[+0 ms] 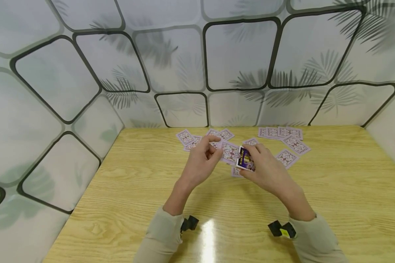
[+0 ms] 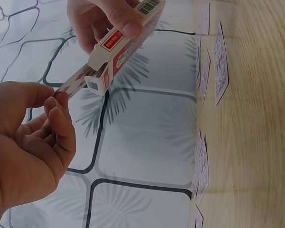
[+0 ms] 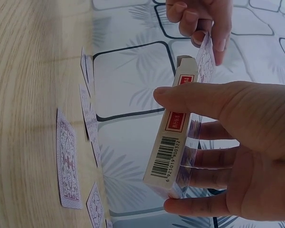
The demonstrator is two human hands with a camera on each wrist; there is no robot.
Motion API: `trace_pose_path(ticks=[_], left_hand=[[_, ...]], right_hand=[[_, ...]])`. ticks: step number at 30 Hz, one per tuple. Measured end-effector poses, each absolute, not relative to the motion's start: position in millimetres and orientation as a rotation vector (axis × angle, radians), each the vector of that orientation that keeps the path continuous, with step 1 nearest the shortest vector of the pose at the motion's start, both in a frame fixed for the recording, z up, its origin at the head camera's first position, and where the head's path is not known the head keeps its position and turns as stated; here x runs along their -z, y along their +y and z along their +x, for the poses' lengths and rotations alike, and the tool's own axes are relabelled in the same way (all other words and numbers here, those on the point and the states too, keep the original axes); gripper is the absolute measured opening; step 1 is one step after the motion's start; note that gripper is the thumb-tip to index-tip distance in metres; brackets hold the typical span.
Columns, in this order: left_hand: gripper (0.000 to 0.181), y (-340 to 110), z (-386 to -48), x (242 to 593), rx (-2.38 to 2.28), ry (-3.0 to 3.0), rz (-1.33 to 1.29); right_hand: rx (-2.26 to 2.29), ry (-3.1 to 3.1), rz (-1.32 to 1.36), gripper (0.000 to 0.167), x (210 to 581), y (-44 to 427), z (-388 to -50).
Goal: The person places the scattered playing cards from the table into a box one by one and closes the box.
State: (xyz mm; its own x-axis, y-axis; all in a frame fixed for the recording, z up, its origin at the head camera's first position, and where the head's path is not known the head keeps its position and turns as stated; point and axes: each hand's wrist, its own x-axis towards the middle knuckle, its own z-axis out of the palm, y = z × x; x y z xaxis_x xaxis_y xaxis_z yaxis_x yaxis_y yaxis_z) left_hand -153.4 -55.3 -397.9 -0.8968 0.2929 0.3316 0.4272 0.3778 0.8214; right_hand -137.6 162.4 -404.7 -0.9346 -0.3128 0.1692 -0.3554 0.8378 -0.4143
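My right hand [image 1: 270, 171] grips a playing card box [image 1: 245, 160], its thumb along the narrow side that bears a barcode in the right wrist view. The end of the box [image 2: 104, 64] that faces my left hand has its flap open. Between thumb and forefinger, my left hand [image 1: 199, 160] pinches a playing card [image 1: 229, 151] with a patterned purple-and-white back. In the left wrist view the card [image 2: 72, 86] reaches to the open end of the box. Whether more cards lie behind it, I cannot tell. Both hands are raised above the table.
Several face-down cards lie loose on the wooden table [image 1: 135, 190], some near its back left middle, like this card [image 1: 185, 137]. Others lie to the right, among them a single card [image 1: 286, 158] and an overlapping row [image 1: 289, 133]. A patterned cloth wall [image 1: 238, 54] stands behind.
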Motion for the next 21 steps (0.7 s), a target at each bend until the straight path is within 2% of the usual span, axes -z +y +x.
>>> trace_pose_path(ticks=[21], left_hand=[[0.025,-47.2,-150.2,402.4,1.496,-2.55,-0.819]], right_hand=[[-0.687,-2.893,0.544,0.075,403.3,164.2,-135.2]])
